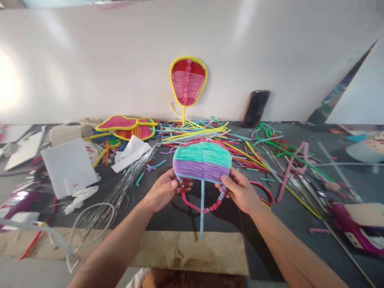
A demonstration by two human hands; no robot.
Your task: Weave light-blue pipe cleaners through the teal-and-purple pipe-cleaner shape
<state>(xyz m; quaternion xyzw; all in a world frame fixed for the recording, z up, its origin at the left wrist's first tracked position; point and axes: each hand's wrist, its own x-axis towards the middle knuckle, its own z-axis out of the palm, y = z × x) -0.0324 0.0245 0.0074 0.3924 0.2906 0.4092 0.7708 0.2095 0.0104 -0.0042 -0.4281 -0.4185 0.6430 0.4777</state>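
Observation:
Between my two hands is a pipe-cleaner fan shape (203, 162), with teal rows over purple rows and a red-pink twisted loop below. A light blue stem (202, 212) runs down its middle and past the loop. My left hand (165, 188) grips the left side, its fingers curled behind the loop. On the right edge, my right hand (238, 188) pinches with the thumb in front. Just right of that hand lie red-handled scissors (264, 193), partly hidden.
Loose pipe cleaners (195, 133) pile up behind the hands. A finished pink fan with yellow rim (189, 82) stands against the white wall, near a leaning phone (256, 108). Purple glue guns (357, 228) sit at both sides. Cardboard (192, 252) lies along the front edge.

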